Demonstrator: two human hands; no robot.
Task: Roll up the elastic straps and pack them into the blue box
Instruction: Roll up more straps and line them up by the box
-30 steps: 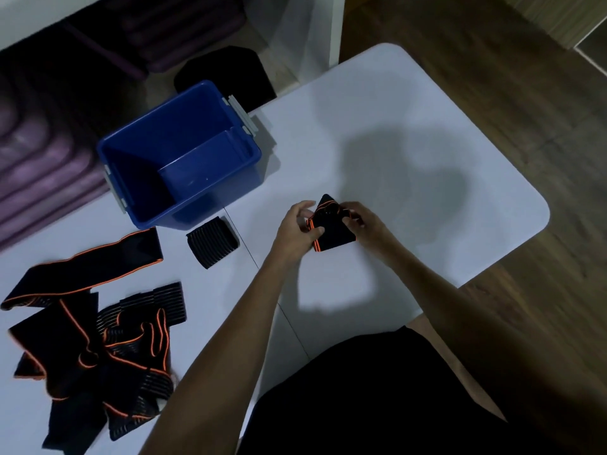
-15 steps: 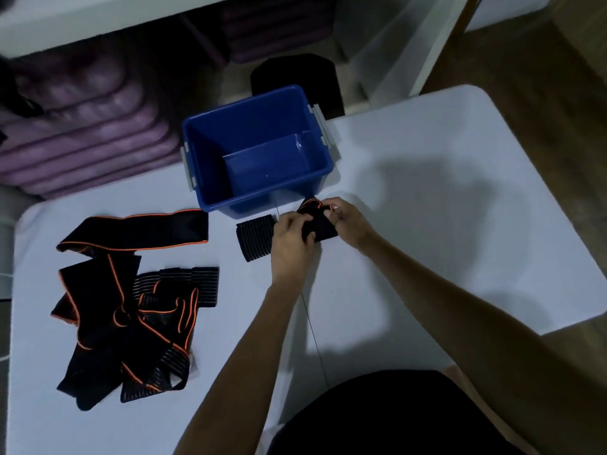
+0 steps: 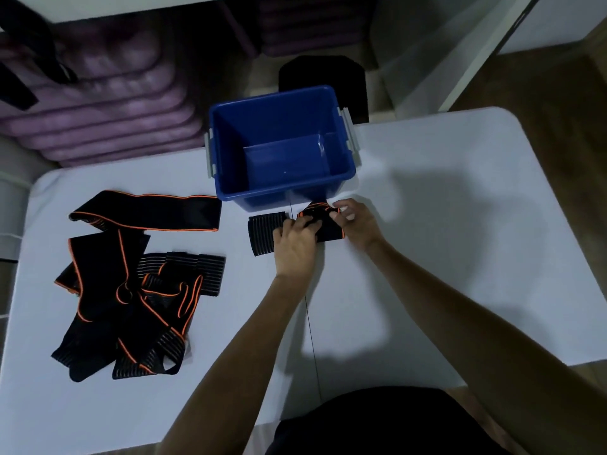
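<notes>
Just in front of the blue box (image 3: pixel 282 149), a rolled strap (image 3: pixel 323 223) lies on the white table (image 3: pixel 443 224), its long axis running roughly parallel to the box's near wall. The left hand (image 3: pixel 295 246) curls its fingers over the roll's left end; the right hand (image 3: pixel 356 221) pinches its right end. A ribbed roll (image 3: pixel 264 233) lies just left; loose straps (image 3: pixel 131 280) lie well left of the box.

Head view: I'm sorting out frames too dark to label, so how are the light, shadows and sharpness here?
Head view: dim overall, with a patchy brighter area on the white table; a broad soft shadow falls right of the blue box; the black strap held by the left hand and right hand loses detail; the shelves behind are slightly blurred; wide-angle bending shows at the table's edges.
</notes>
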